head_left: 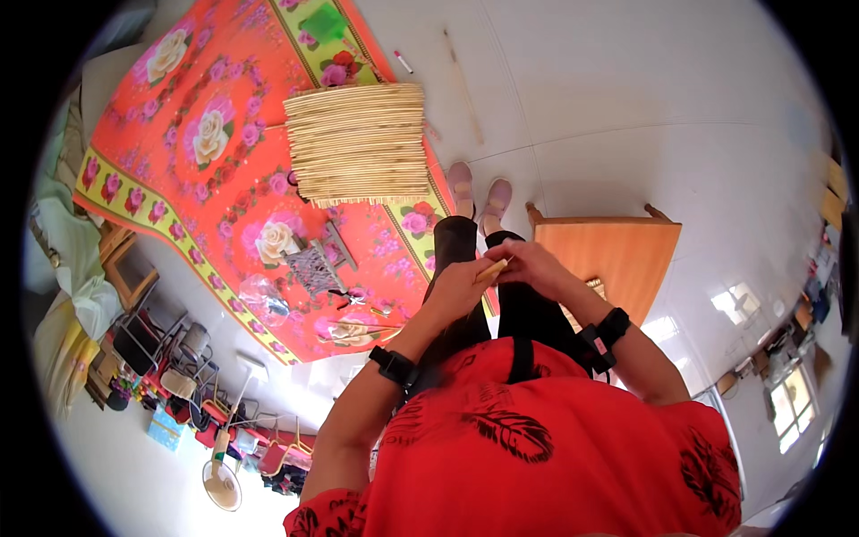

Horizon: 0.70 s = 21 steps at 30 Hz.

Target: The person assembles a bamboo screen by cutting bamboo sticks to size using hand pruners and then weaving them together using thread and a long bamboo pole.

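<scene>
In front of my lap, my left hand (461,282) is closed around a short pale tan strip (490,270), which looks like a bit of straw or reed. My right hand (530,266) meets it there, its fingers bent and pinched together at the strip's other end. To the left of my feet lies a mat of straw-coloured stalks (358,145), laid in close rows on a red floral cloth (206,215). Exactly how the fingertips grip the strip is too small to make out.
A small wooden table (617,259) stands close on my right. On the cloth are a grey corded frame (315,268), a clear plastic bag (261,295) and a few hand tools (351,297). A thin stick (463,85) and a marker (403,62) lie on the floor. Stacked chairs (183,353) fill the left side.
</scene>
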Each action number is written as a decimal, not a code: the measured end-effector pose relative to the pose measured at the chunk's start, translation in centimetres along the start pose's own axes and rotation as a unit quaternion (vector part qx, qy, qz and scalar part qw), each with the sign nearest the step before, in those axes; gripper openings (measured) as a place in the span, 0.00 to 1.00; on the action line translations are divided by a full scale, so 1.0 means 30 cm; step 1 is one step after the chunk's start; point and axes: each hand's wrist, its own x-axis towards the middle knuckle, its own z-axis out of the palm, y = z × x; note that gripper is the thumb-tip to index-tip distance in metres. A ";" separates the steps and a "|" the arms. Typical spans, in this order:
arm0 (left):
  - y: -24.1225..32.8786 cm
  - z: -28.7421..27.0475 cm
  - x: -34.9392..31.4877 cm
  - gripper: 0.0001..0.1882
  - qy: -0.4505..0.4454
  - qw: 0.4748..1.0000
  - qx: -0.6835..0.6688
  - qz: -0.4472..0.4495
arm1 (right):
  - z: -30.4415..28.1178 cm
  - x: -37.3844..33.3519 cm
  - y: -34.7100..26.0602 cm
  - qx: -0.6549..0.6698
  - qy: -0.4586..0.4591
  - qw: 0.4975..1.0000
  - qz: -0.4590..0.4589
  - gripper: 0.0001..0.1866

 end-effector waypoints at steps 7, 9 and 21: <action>-0.151 -0.026 -0.110 0.20 0.150 0.984 0.095 -0.023 | -0.267 -0.014 0.005 0.212 0.122 0.967 -0.067 0.22; -0.199 -0.036 -0.177 0.19 0.092 0.971 0.186 -0.121 | -0.352 -0.028 -0.022 0.190 0.134 0.970 -0.078 0.23; -0.286 0.068 -0.503 0.14 0.122 0.986 0.046 -0.104 | -0.359 -0.219 0.163 -0.307 0.148 0.936 0.091 0.19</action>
